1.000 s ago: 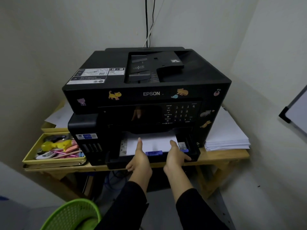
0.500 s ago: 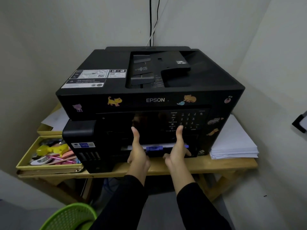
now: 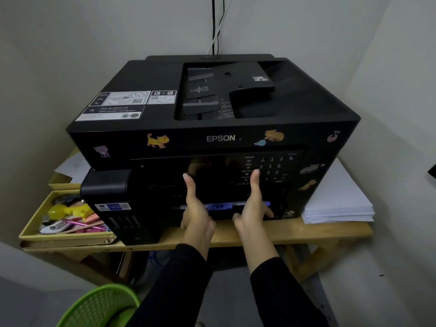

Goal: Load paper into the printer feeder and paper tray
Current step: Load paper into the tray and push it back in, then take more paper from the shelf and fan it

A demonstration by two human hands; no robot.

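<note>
**Both hands pressing on the paper tray front**

Wedged in a pale corner, a wooden table [image 3: 306, 232] is carrying the black printer [image 3: 212, 128]. The left hand [image 3: 197, 214] and right hand [image 3: 253, 208] are lying flat and open against the paper tray [image 3: 221, 212], thumbs pointing up over the dark panel. White paper is showing as a thin strip in the slot. A paper stack [image 3: 337, 204] is sitting right of the printer, a yellow tray [image 3: 35, 223] left.
</note>
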